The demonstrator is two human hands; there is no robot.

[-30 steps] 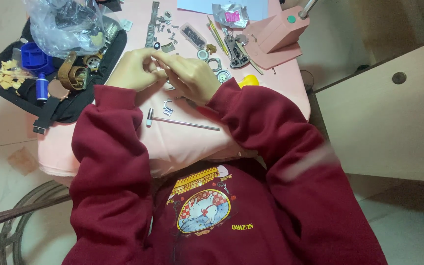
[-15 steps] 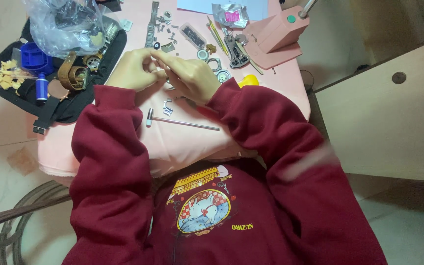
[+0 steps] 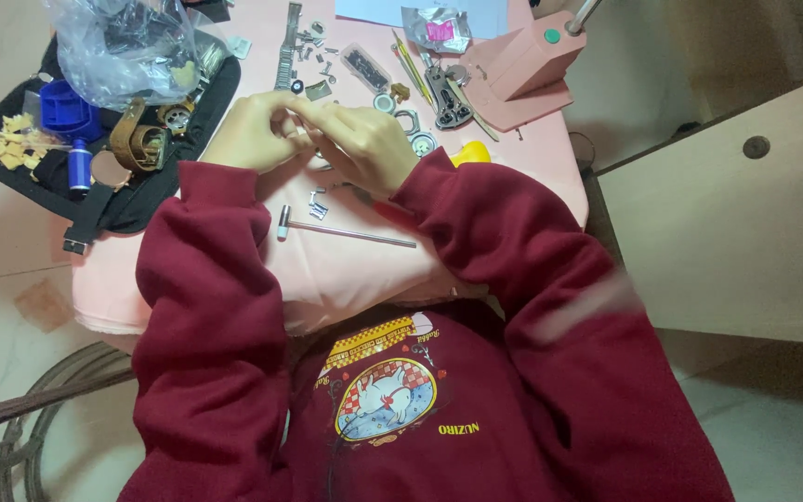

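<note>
Nearest the camera are the dark red sleeves of the person's sweatshirt, both forearms reaching forward over the pink table. Just past the cuffs a small hammer with a thin metal handle lies flat on the table, with a few tiny metal links just beyond its head. Above these the left hand and the right hand meet, fingertips pressed together around something very small; both are curled nearly closed in a pinch, but what sits between the fingers is hidden, so I cannot tell what it is. Set against the pictures from a second and half a second ago, almost nothing has moved: the hands keep the same pose over the same spot, and the hammer and links lie where they were, which suggests slow, fine fingertip work rather than any reach or setting down. A yellow object peeks out beside the right wrist. Farther off, a metal watch band lies stretched along the table, with scattered small parts, a pink press tool to the right, and a black tray with a clear plastic bag to the left.
</note>
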